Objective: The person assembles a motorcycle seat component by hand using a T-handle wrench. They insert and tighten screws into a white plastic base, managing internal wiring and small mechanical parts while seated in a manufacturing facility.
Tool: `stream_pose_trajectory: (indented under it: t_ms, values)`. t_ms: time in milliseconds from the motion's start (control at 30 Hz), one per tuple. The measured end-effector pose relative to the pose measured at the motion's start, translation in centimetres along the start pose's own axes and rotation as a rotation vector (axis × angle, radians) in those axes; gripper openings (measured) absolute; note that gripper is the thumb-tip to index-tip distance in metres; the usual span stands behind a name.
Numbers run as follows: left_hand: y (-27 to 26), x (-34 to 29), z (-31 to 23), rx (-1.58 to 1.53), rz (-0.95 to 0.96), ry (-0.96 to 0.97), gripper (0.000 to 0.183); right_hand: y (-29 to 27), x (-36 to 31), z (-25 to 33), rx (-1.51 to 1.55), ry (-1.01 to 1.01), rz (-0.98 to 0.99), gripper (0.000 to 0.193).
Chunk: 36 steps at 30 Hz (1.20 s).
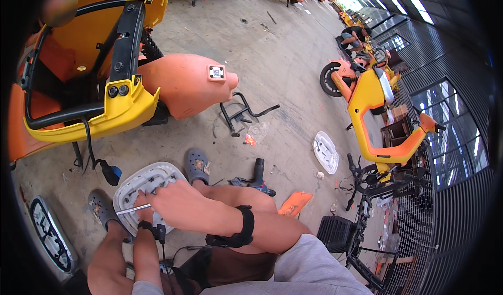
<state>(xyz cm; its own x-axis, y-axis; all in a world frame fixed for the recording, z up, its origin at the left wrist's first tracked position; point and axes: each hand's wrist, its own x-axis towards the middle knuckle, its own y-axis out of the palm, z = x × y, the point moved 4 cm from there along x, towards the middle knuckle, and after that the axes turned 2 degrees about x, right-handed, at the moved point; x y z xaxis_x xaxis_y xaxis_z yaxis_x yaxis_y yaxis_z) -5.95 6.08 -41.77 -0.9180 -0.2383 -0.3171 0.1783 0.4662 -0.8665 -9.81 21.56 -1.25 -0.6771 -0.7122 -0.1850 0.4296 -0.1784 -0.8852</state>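
Note:
A white oval plastic tray-like part point(123, 194) with a ribbed, fitted underside lies on the floor between my feet. My right hand point(175, 203) is closed on a silver metal rod-like tool point(133, 209) above it; the tool's shaft sticks out to the left. Beside it and partly behind it, my left hand point(144, 201) reaches down into the white part. Its fingers look pinched together, and what lies between them is too small to make out. Dark straps circle both of my forearms.
A cordless drill point(258, 177) stands right of my shoe. Similar oval parts lie at far left point(52, 235) and right point(326, 152). An orange plate point(295, 204) is near my knee. A yellow-orange scooter body point(131, 106) stands ahead; another scooter point(361, 122) and a crouching person point(356, 36) are at right.

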Motion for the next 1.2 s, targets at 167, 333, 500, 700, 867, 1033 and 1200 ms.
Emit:
stream_pose_trajectory:
  t_ms: [167, 333, 500, 700, 867, 1033, 1200]
  values:
    - [0.1, -0.4, 2.4, -0.012, 0.018, 0.004, 0.033, -1.5, 1.2, 1.5, -0.043, 0.006, 0.159, 0.026]
    - [0.7, 0.0, 1.0, 0.074, 0.061, 0.014, 0.033, -1.6, 0.5, 0.8, 0.056, 0.119, 0.081, 0.019]
    - [-1.5, -1.0, -0.1, -0.062, -0.016, -0.073, 0.031, -1.2, 0.7, 1.3, 0.021, 0.085, 0.028, 0.018]
    - [-0.2, -1.4, 0.4, -0.094, -0.045, 0.115, 0.022, -2.0, 0.7, 0.4, 0.028, 0.059, -0.011, 0.017]
    - [0.8, -0.5, 0.9, -0.075, -0.043, 0.008, 0.025, -1.7, 0.7, 0.6, 0.035, 0.064, -0.024, 0.017]
    - [-0.5, -1.6, 0.3, -0.117, -0.103, -0.004, 0.028, -1.3, 0.4, 0.2, 0.051, 0.069, -0.013, 0.017]
    - [1.3, -1.3, 1.6, -0.149, -0.095, 0.084, 0.028, -1.7, 0.6, 0.4, 0.031, 0.073, 0.001, 0.018]
